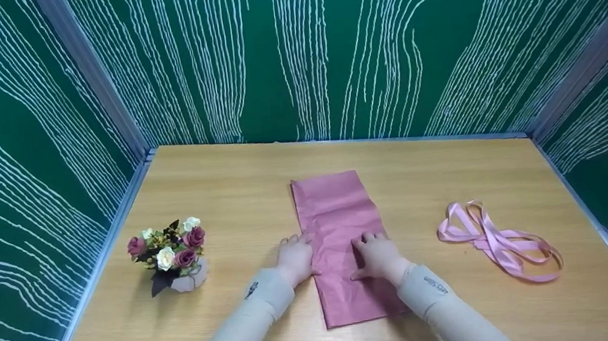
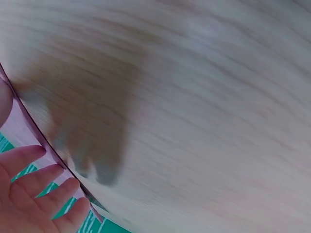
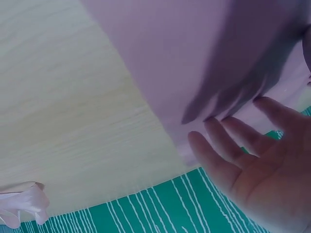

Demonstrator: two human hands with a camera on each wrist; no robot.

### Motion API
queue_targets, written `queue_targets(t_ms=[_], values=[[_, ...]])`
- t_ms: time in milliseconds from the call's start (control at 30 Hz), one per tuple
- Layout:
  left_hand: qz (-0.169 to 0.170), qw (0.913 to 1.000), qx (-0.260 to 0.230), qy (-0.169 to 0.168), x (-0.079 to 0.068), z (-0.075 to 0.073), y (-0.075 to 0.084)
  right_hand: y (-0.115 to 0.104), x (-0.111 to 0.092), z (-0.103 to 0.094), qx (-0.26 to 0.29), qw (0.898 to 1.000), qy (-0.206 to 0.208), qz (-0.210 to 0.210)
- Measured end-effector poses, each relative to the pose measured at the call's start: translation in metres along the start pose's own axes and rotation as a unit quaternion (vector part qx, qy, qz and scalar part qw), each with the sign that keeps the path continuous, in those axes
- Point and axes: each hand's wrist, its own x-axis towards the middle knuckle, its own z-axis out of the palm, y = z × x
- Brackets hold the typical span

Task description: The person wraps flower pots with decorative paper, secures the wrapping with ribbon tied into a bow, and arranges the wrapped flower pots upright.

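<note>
A folded sheet of dusty-pink paper [image 1: 336, 206] lies lengthwise on the table between both hands. My left hand [image 1: 295, 259] is at the paper's left edge, its fingertips touching that edge in the left wrist view, where the fingers [image 2: 57, 191] are spread and fairly straight. Over the paper's right half is my right hand [image 1: 378, 256], palm down. In the right wrist view its fingers [image 3: 243, 138] are spread and slightly bent, tips at the paper's surface with a shadow beside them. Neither hand grips anything.
To the left stands a small pot of artificial roses [image 1: 174, 254] in mauve and white. A loosely looped pink satin ribbon [image 1: 501, 246] lies on the right. Green panels with white wavy lines [image 1: 261, 84] border the wooden table [image 1: 226, 184] at the back and sides.
</note>
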Motion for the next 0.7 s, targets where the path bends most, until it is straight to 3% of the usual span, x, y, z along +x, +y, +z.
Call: queue_targets(t_ms=[167, 333, 567, 700], values=[[0.008, 0.9995, 0.023, 0.021, 0.000, 0.002, 0.006, -0.005, -0.005, -0.001, -0.020, 0.999, -0.011, 0.022], [0.015, 0.9996, 0.022, 0.013, 0.000, 0.003, 0.008, -0.008, -0.007, -0.005, -0.003, 0.999, -0.026, 0.042], [0.027, 0.9993, 0.012, -0.023, -0.004, -0.001, 0.006, 0.016, -0.003, -0.010, 0.058, 0.998, -0.007, 0.025], [0.033, 0.9989, 0.001, -0.034, -0.005, -0.005, 0.005, 0.030, -0.005, -0.009, 0.071, 0.997, -0.027, 0.029]])
